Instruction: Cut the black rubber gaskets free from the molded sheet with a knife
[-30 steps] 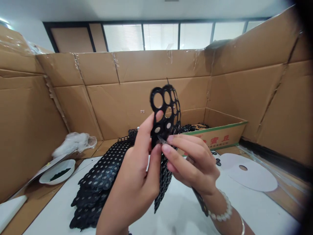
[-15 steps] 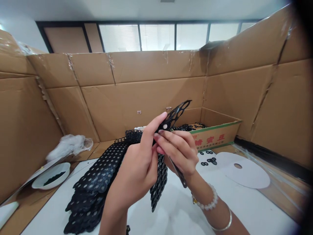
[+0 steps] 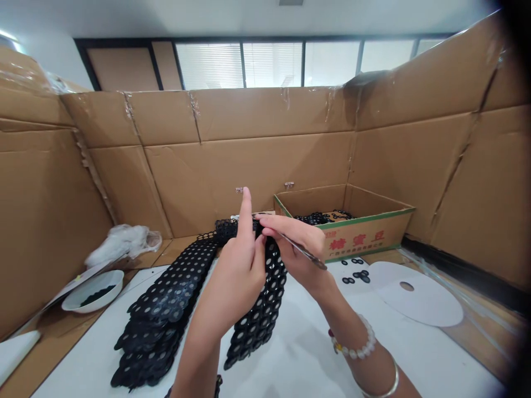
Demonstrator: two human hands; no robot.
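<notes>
My left hand (image 3: 240,271) pinches the upper end of a black strip of linked discs (image 3: 259,315) between thumb and fingers, its index finger pointing straight up. The strip hangs below my hands, with pale dots down its face. Against the same end, the fingertips of my right hand (image 3: 301,243) are closed. A slim metal tool (image 3: 307,255), perhaps tweezers, runs through the right hand with its tail sticking out to the lower right. Its tip is hidden among the fingers. Left of my hands lies a folded pile of the same black linked discs (image 3: 166,298).
A cardboard box (image 3: 365,235) with black linked rings inside stands at the back right. Loose black rings (image 3: 360,275) and a white oval card (image 3: 415,293) lie before it. At left are a white bowl (image 3: 93,293) of dark pieces and a plastic bag (image 3: 124,243). Cardboard walls surround the table.
The raised black end has come down out of sight behind my fingers, and the hanging strip shows its dotted face. My left index finger has straightened upward; the right hand has shifted slightly left.
</notes>
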